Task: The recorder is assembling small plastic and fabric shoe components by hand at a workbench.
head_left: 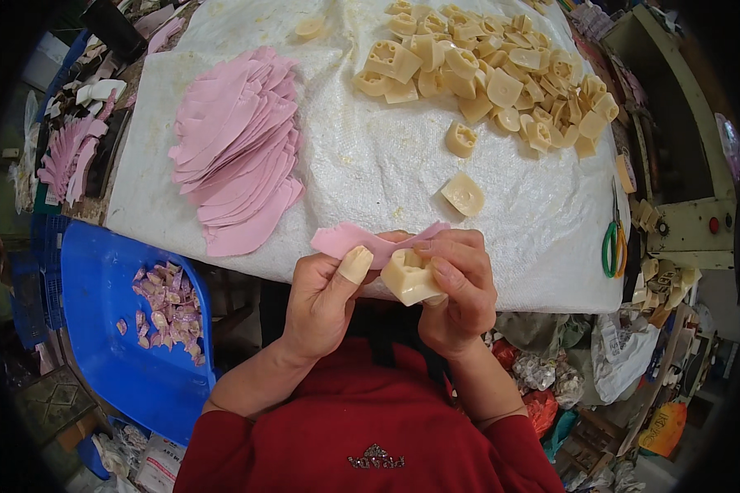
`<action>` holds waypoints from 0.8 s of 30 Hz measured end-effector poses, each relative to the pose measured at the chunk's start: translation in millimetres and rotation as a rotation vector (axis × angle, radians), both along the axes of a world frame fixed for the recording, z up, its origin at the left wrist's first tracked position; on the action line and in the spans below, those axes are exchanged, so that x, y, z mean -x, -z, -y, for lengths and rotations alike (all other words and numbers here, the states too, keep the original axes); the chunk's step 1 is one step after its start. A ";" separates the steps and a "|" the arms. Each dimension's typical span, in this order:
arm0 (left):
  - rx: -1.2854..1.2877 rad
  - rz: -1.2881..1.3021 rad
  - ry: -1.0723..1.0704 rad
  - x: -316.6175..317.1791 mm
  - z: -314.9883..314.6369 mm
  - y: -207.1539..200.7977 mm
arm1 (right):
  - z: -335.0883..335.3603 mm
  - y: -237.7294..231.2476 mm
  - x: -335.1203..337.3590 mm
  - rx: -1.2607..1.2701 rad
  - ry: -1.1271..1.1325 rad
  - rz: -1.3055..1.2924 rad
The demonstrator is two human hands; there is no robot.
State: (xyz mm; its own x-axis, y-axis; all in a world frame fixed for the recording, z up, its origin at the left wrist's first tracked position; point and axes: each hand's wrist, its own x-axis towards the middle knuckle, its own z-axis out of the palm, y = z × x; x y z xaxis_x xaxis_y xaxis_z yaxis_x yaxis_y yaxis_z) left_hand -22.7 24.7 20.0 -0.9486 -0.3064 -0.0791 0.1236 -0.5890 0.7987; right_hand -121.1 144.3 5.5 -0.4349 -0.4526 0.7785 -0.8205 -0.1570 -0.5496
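Centrally, left hand (322, 302) pinching a pink sheet (338, 239), right hand (464, 289) curled around a hollow cream block (409, 282)

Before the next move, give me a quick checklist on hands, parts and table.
1. Left hand has the pink piece: ok, thumb pressed over it.
2. Right hand has the cream block: ok, pinched near its right side.
3. Pink piece flat: not ok, it bends between the hands.
4. Pink piece touching the block: cannot tell, the contact is not clear from this view.
5. Spares in sight: ok, pink stack at left, cream pile at upper right.
6. Scissors apart from both hands: ok, at the table's right edge.
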 end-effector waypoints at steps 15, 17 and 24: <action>0.260 0.046 -0.069 -2.3 -7.1 -0.8 | 0.4 -2.0 2.0 -0.078 0.104 -0.082; 0.308 0.008 -0.094 -1.6 -6.5 3.5 | 1.7 -0.9 4.0 -0.085 0.143 -0.120; 0.711 0.034 -0.261 -3.0 9.4 -11.2 | -2.1 -3.9 7.7 -0.113 0.206 -0.153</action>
State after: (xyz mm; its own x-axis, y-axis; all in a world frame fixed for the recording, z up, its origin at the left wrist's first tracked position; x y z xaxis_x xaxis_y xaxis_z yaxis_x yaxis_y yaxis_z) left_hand -19.7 15.2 31.3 -0.8387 -0.5091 0.1933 0.1569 0.1139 0.9810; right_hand -128.8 146.4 9.4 -0.4082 -0.4548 0.7915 -0.9034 0.0769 -0.4218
